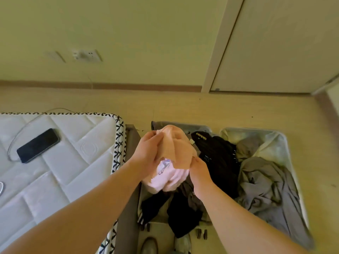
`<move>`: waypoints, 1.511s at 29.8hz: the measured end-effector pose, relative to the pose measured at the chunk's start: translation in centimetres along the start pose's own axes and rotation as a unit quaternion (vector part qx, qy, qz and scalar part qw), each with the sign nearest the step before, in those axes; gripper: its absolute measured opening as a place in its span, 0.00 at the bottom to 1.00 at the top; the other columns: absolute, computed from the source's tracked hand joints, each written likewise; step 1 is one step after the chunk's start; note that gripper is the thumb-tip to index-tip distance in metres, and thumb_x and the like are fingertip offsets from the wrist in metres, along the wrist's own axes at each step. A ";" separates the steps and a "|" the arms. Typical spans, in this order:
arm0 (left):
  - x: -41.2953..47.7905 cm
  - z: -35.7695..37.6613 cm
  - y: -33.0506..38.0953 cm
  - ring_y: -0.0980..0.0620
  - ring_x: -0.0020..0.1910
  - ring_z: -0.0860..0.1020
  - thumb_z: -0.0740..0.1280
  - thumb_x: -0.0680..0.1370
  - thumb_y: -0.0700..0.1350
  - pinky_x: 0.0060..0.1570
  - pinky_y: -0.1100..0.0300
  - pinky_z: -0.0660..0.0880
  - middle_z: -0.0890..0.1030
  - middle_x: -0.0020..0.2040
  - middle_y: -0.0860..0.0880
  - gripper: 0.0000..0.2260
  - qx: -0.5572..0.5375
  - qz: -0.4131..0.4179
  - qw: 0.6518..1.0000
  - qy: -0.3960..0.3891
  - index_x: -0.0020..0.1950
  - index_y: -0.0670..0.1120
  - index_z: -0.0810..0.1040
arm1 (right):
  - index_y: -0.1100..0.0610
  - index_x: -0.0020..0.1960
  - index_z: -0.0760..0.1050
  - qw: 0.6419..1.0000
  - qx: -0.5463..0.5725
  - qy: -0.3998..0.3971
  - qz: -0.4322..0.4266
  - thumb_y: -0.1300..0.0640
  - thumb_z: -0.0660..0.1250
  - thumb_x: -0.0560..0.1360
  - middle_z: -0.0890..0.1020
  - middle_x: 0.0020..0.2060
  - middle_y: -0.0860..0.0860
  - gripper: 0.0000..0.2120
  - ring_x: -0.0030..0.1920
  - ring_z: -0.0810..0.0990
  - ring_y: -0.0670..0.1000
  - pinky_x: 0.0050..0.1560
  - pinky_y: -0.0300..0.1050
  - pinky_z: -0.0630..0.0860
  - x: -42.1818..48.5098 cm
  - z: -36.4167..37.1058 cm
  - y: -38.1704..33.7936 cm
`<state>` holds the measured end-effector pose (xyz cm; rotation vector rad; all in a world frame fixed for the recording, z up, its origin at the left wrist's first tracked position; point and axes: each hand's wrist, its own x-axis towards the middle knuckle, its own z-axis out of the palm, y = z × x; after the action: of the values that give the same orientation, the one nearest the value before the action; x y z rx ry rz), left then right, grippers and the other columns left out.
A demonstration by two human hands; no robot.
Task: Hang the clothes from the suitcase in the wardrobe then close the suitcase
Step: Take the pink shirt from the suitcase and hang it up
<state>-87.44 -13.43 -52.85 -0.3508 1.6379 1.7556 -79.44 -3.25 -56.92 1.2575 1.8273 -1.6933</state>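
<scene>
A person is lifting a pink garment [176, 143] out of an open suitcase [247, 129] on a bedroom floor [183, 107], w/ both hands working over the case's left half. The left hand [148, 149] is gripping the upper bunch, fingers curled tight round the cloth. The right hand [199, 169] is pinching the lower edge between thumb and fingers. The garment is hanging bunched between them, above the black clothes [218, 156], while a grey garment [266, 182] is sprawling across the right half.

The step in hand is prob. shaking the piece out for hanging. Doing it well likely means finding the collar or shoulders first and spreading the hands so the cloth is falling flat. It also means lifting high enough that the hem isn't dragging the black pile out w/ it. No hanger is showing, so one will be needed at the wardrobe. Most of the load is sitting in the case, so the task is looking early.

The case is lying flat on pale wood-look flooring, just beside a bare quilted mattress [73, 162] that is carrying a dark phone [38, 145] and a looped cable [23, 125]. Behind it, a plain wall is showing a socket [87, 55] above a brown skirting, and a pale door [284, 43] is standing at right. Wardrobe or room door, can't tell.
</scene>
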 end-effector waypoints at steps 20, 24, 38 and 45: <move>-11.7 1.1 8.0 0.50 0.44 0.74 0.69 0.75 0.47 0.42 0.60 0.69 0.75 0.41 0.50 0.06 0.573 0.223 0.773 -0.157 0.42 0.48 0.74 | 0.71 0.51 0.78 0.969 0.195 -0.029 -0.146 0.57 0.71 0.69 0.82 0.45 0.65 0.18 0.42 0.80 0.57 0.43 0.45 0.75 -17.1 -5.0 -7.7; -15.3 2.7 10.9 0.49 0.40 0.74 0.65 0.77 0.42 0.42 0.58 0.71 0.76 0.39 0.47 0.07 0.421 0.174 0.870 -0.189 0.38 0.48 0.73 | 0.57 0.40 0.79 0.955 0.177 0.098 -0.218 0.61 0.70 0.72 0.82 0.37 0.55 0.03 0.39 0.79 0.53 0.39 0.41 0.74 -21.3 -6.7 -8.2; -33.8 8.5 17.4 0.48 0.43 0.77 0.58 0.80 0.49 0.47 0.55 0.74 0.78 0.43 0.44 0.12 -0.026 0.079 0.966 -0.246 0.49 0.40 0.74 | 0.53 0.55 0.74 0.929 0.217 0.144 -0.262 0.45 0.62 0.76 0.81 0.50 0.50 0.14 0.48 0.77 0.50 0.43 0.42 0.69 -35.6 -7.8 -1.7; -44.5 10.0 12.8 0.51 0.34 0.73 0.57 0.81 0.42 0.43 0.58 0.74 0.71 0.33 0.46 0.11 -0.058 0.109 0.939 -0.320 0.41 0.40 0.69 | 0.48 0.53 0.73 0.912 0.199 0.092 -0.346 0.40 0.64 0.73 0.79 0.41 0.49 0.15 0.41 0.78 0.50 0.43 0.44 0.73 -44.3 -8.4 3.8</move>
<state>-61.11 -16.87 -13.58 0.3425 1.1317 1.8665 -49.79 -12.00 -23.95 0.9776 2.3041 -2.4959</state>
